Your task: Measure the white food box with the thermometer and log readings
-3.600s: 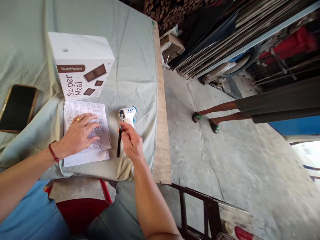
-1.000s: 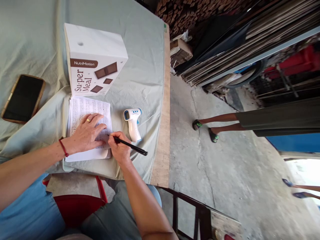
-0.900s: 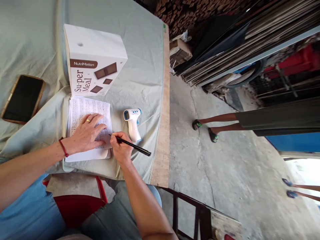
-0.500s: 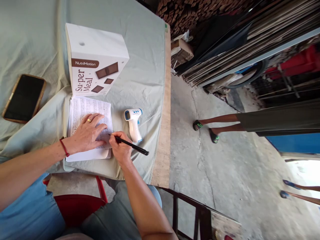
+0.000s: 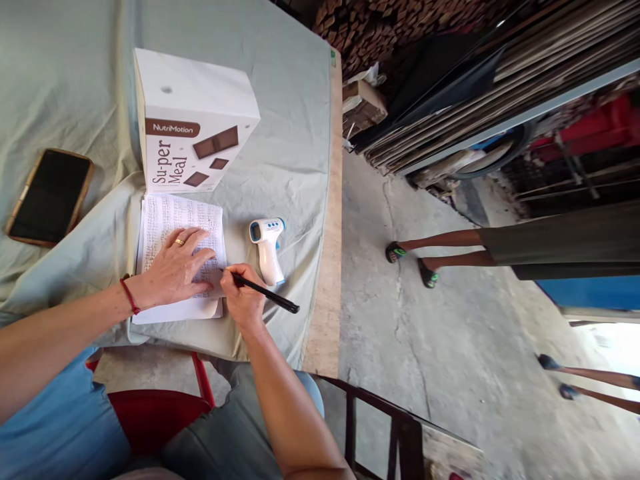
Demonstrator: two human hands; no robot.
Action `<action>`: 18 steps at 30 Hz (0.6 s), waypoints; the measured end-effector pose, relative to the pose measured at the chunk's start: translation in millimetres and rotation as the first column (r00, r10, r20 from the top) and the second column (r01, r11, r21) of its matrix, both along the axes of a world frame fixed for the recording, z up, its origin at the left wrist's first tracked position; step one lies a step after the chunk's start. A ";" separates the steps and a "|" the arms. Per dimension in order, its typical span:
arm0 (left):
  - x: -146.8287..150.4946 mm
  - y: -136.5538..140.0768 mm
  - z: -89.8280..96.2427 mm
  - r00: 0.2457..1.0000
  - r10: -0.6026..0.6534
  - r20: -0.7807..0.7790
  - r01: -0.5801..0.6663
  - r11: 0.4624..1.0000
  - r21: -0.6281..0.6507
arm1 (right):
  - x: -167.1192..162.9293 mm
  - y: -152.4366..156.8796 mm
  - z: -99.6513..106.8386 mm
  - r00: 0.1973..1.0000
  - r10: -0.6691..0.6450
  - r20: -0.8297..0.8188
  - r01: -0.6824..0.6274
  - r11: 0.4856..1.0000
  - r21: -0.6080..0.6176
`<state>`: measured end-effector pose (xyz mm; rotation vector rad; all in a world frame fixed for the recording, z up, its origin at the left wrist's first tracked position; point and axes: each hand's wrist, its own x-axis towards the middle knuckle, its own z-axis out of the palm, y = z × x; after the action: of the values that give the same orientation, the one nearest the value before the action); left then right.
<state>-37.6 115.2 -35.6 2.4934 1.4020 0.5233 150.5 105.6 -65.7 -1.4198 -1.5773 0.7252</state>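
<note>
My left hand point(image 5: 177, 267) lies flat with spread fingers on a stack of paper point(image 5: 175, 213) covered in rows of small handwriting. In my right hand point(image 5: 244, 293) a black pen point(image 5: 267, 292) is pinched, its tip at the right side of the top sheet. Just right of the paper lies a white and blue infrared thermometer point(image 5: 269, 247). Behind the stack stands a white box point(image 5: 200, 93) printed "Su-per Meal". A phone point(image 5: 50, 195) in a tan case, its screen dark, rests at the left.
A pale green cloth point(image 5: 280, 153) covers the table, whose bare wooden edge point(image 5: 327, 267) shows on the right. Beyond it, one person's legs point(image 5: 450, 247) stand on the concrete floor, and another person's feet point(image 5: 560, 377) show farther off. Stacked boards point(image 5: 475, 87) lean at upper right.
The farther person's feet have shifted left in the picture. My hands, the pen and the paper stay almost where they were.
</note>
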 end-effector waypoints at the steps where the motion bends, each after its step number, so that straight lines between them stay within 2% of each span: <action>1: -0.1 0.0 0.1 1.000 -0.001 0.006 0.001 1.000 -0.004 | 0.5 -0.2 -0.9 1.000 0.007 0.012 -0.007 1.000 0.003; 5: -0.8 -0.5 0.2 1.000 0.001 0.004 -0.001 1.000 0.004 | 5.9 -0.1 -1.1 0.995 0.055 0.077 -0.060 0.997 0.058; 9: -2.3 -0.9 -1.1 1.000 -0.004 -0.009 0.004 0.999 0.034 | 19.0 7.7 -0.8 0.963 0.128 0.239 -0.182 0.959 0.218; 11: -4.1 0.2 0.2 1.000 -0.018 0.025 0.017 0.999 0.033 | 25.0 14.2 -3.4 0.925 0.133 0.355 -0.237 0.935 0.265; 13: -8.0 2.8 5.0 0.992 -0.007 0.123 0.003 0.999 0.039 | 27.6 20.1 -6.7 0.880 0.134 0.456 -0.276 0.925 0.262; 14: -11.1 4.9 8.7 0.981 0.023 0.193 -0.035 0.998 0.061 | 27.6 22.3 -7.7 0.861 0.137 0.490 -0.294 0.920 0.259; 16: -20.9 11.2 17.2 0.932 0.132 0.338 -0.191 0.970 0.148 | 26.3 25.0 -7.7 0.844 0.133 0.519 -0.319 0.903 0.288; 18: -35.6 21.0 23.8 0.851 0.264 0.455 -0.400 0.886 0.234 | 25.8 26.5 -5.1 0.860 0.043 0.509 -0.268 0.886 0.379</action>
<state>-73.2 136.2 -11.8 2.1579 1.6816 1.3655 176.4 132.1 -70.8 -1.1854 -2.1115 0.0614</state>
